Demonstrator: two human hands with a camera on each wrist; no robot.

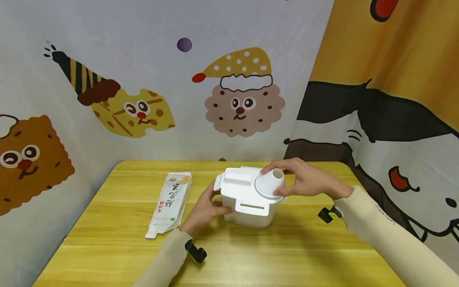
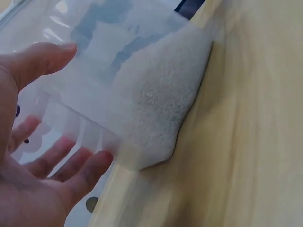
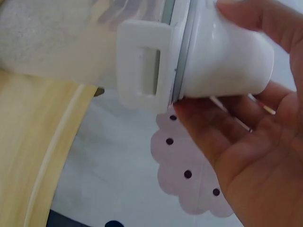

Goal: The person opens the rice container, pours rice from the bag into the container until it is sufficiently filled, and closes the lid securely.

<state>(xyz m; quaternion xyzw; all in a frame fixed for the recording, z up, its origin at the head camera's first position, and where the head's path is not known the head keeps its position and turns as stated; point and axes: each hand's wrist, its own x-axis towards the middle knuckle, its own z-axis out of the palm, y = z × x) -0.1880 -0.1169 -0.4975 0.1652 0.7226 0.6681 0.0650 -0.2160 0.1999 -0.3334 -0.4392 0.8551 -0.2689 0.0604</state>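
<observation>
A clear plastic storage container (image 1: pixel 247 218) stands on the table under a white lid (image 1: pixel 229 190) with side clips. Grains that look like rice (image 2: pixel 158 94) lie heaped in its lower part. My left hand (image 1: pixel 208 209) holds the container's left side, thumb on the front wall and fingers round the ribbed side, as the left wrist view shows. Over the lid's right end, my right hand (image 1: pixel 303 179) grips a round white cap (image 1: pixel 268 184) with a short spout, thumb and fingers on opposite sides. In the right wrist view a white clip (image 3: pixel 144 64) sits beside the cap.
A flat, printed white package (image 1: pixel 170 203) lies on the wooden table (image 1: pixel 297 255) to the left of the container. Cloth with cartoon figures (image 1: pixel 150 71) hangs behind the table and along its sides.
</observation>
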